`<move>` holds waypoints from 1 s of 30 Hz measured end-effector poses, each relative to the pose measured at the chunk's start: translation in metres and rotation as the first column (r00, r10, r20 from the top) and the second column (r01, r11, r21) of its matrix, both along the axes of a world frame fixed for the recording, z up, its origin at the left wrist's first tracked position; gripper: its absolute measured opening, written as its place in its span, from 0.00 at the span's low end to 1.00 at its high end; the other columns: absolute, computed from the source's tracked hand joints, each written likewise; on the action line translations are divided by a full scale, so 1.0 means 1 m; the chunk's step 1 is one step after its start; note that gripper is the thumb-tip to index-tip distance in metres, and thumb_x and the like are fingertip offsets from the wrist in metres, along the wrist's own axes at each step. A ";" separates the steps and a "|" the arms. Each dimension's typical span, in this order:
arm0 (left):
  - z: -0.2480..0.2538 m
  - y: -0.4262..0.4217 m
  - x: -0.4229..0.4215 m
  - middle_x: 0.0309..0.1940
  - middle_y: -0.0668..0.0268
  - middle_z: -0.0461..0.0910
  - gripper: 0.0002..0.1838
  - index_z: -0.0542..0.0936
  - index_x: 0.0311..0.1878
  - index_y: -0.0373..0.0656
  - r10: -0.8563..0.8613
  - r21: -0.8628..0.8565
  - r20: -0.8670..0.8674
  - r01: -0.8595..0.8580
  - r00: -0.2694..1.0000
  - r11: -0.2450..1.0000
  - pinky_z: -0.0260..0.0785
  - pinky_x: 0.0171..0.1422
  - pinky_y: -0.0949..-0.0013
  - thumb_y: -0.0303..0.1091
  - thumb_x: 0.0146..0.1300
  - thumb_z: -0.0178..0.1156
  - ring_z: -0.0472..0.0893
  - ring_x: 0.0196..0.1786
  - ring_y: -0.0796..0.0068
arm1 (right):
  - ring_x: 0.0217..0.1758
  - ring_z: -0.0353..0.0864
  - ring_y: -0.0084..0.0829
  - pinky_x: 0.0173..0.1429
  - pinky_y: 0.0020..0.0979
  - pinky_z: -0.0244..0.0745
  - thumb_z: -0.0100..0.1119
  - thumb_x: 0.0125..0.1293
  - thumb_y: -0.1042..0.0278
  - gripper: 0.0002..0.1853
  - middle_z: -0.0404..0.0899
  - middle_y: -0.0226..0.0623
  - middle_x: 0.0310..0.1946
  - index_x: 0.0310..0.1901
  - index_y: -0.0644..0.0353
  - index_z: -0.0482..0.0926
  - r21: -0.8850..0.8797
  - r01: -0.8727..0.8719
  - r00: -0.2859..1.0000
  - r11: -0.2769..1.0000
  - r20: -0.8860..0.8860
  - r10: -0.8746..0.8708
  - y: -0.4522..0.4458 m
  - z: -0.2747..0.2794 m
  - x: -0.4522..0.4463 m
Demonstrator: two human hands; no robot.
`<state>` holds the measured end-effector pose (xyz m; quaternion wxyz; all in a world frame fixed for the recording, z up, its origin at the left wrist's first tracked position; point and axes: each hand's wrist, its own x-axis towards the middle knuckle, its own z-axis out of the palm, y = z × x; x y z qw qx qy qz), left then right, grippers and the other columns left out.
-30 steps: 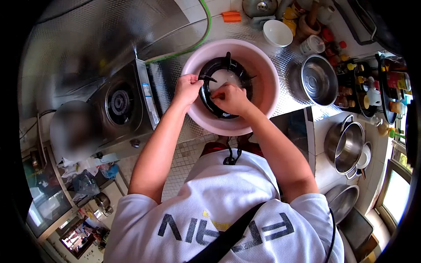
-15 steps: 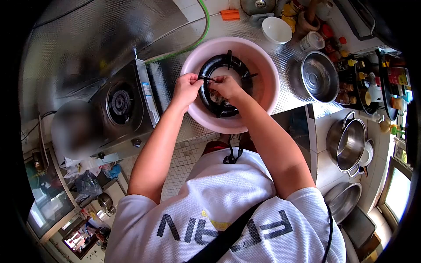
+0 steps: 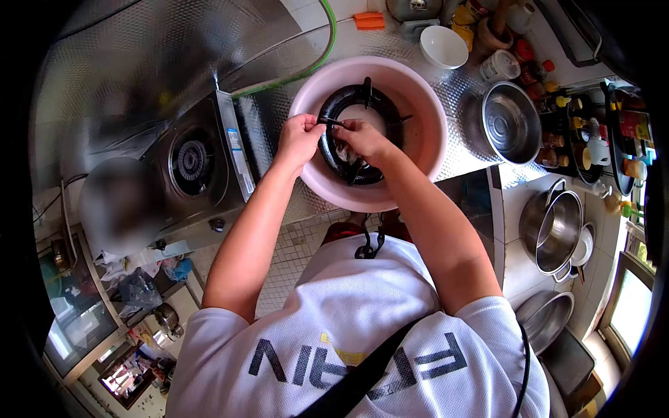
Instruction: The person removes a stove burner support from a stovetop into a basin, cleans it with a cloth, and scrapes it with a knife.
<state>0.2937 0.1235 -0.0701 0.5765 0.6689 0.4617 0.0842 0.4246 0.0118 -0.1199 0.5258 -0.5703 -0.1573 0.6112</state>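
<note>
A black ring-shaped pot support [image 3: 337,161] with prongs lies inside the pink basin [image 3: 433,157]. My left hand [image 3: 300,143] pinches the outer end of the prong at the ring's left side, over the basin's rim. Close beside it, my right hand [image 3: 364,141] has its fingers pressed together at the inner end of the same prong. Something pale and crumpled shows just below the right fingers, too small to make out. The basin rests on the metallic-patterned counter.
To the left is a gas burner [image 3: 191,164] without a support on it. Behind and right of the basin are a white bowl [image 3: 444,47], an orange object [image 3: 369,21] and a steel basin [image 3: 511,123]. Bottles [image 3: 598,150] line the right side. A green hose [image 3: 329,49] curves behind.
My right hand has moved up and left from the ring's middle to the left prong, beside my left hand. My left hand has stayed at the prong.
</note>
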 end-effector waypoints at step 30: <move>-0.004 0.001 0.000 0.30 0.70 0.81 0.02 0.80 0.40 0.38 0.017 -0.009 0.044 -0.017 0.999 1.000 0.71 0.32 0.76 0.25 0.67 0.62 0.78 0.30 0.82 | 0.27 0.73 0.19 0.33 0.25 0.69 0.60 0.69 0.66 0.10 0.80 0.27 0.28 0.43 0.63 0.83 0.058 0.093 0.995 0.994 -0.045 -0.090 0.004 -0.005 -0.008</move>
